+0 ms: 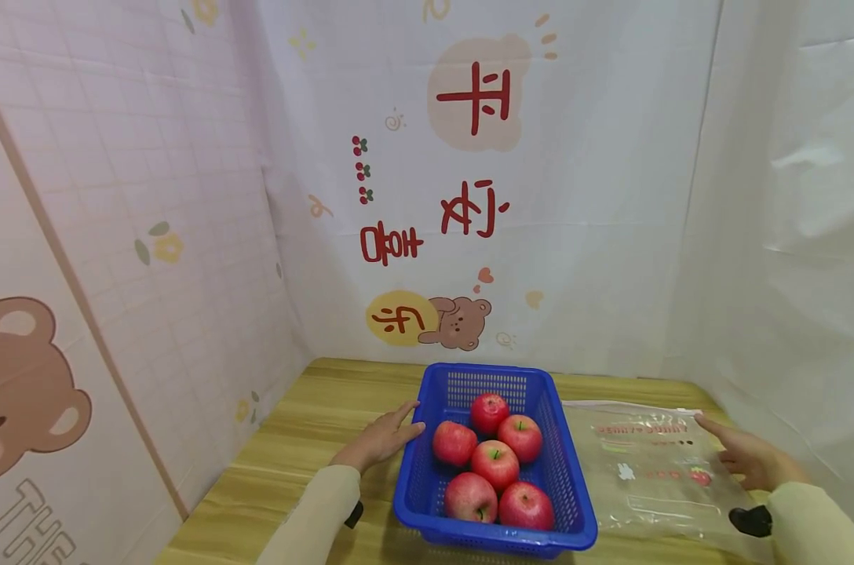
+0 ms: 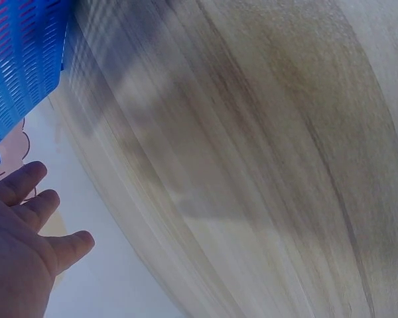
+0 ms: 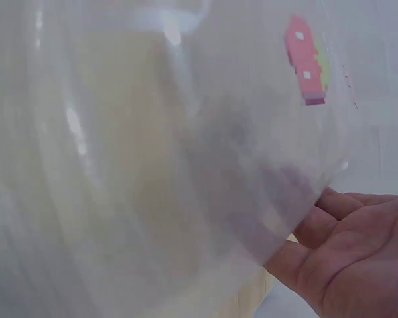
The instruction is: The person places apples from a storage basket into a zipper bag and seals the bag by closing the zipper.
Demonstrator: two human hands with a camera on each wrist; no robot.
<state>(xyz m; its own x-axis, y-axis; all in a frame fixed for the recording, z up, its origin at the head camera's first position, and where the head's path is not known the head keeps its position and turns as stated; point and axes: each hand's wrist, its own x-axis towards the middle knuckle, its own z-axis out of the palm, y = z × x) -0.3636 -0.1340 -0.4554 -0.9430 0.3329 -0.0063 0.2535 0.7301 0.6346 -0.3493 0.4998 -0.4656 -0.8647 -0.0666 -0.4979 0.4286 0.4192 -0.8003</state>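
Observation:
A blue plastic basket (image 1: 582, 502) holds several red apples (image 1: 495, 464). At its left side, in the head view, my left hand (image 1: 381, 441) has its fingers spread, fingertips right at the rim. The left wrist view shows this hand (image 2: 20, 245) below the slotted basket wall (image 2: 26, 59), thumb and fingers apart. To the basket's right lies a clear zip bag (image 1: 632, 471) with small printed pictures. My right hand (image 1: 752, 457) rests at the bag's right edge, index finger extended along its top corner. In the right wrist view the transparent film (image 3: 152, 165) covers that hand's fingertips (image 3: 285, 192).
The wood-grain table (image 1: 342, 384) carries basket and bag. A white printed cloth (image 1: 596, 196) hangs behind it, and more cloth (image 1: 808, 298) hangs close on the right. Another patterned cloth (image 1: 151, 196) borders the left side.

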